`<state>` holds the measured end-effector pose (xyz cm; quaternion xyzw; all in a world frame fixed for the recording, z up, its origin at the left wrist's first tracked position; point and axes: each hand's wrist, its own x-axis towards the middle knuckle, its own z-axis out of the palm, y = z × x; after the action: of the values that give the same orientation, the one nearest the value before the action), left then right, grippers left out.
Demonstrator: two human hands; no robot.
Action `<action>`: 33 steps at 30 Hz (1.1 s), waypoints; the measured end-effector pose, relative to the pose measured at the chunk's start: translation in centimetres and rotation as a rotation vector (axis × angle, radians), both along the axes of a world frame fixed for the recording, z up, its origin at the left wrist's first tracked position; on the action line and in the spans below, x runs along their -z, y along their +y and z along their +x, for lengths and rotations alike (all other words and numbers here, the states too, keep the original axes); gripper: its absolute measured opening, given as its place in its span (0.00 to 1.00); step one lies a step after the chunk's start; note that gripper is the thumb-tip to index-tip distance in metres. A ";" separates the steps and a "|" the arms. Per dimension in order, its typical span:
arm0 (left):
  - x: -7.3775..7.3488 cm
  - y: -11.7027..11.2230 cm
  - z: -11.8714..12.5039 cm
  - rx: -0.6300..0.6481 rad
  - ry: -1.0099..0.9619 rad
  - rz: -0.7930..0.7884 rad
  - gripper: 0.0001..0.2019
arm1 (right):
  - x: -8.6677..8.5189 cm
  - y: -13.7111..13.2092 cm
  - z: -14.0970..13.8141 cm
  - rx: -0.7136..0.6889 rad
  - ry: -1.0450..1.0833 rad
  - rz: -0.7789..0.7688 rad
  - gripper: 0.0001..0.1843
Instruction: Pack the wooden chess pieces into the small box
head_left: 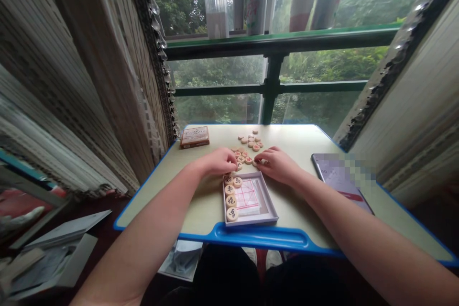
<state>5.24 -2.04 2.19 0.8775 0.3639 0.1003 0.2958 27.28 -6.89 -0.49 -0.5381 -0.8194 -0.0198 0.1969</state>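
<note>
On the blue-rimmed desk [258,236], a small printed carton [194,136] sits at the far left corner, and a tablet [340,181] with a pixelated screen lies toward the right edge. Beyond the desk's far edge is a green-framed window [272,76] looking onto trees, with two drink cans [256,12] standing level with its upper crossbar. Left of the desk hangs a woven bamboo blind [100,81], while loose papers [60,248] lie on the floor below the desk's left side.

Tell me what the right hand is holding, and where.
The right hand touches a round wooden xiangqi piece at its edge; whether it is held cannot be told.
</note>
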 end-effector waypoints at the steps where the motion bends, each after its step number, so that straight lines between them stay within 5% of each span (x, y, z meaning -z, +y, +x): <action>1: 0.0 -0.1 0.0 0.017 0.002 -0.011 0.10 | 0.0 0.0 0.0 0.000 0.003 -0.001 0.11; 25: -0.1 0.3 -0.5 0.192 0.071 -0.086 0.13 | 0.5 0.5 -0.1 -0.017 0.042 -0.005 0.10; 30: -0.2 0.2 -0.5 0.171 0.074 -0.116 0.13 | 0.0 0.3 -0.1 0.118 0.118 -0.006 0.17; 33: -0.1 0.2 -0.5 0.162 0.063 -0.114 0.13 | -0.4 0.1 -0.1 0.136 0.105 0.020 0.13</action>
<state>4.73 -1.87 2.33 0.8886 0.3059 0.0275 0.3407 27.22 -6.75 -0.13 -0.5908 -0.7692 -0.0131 0.2432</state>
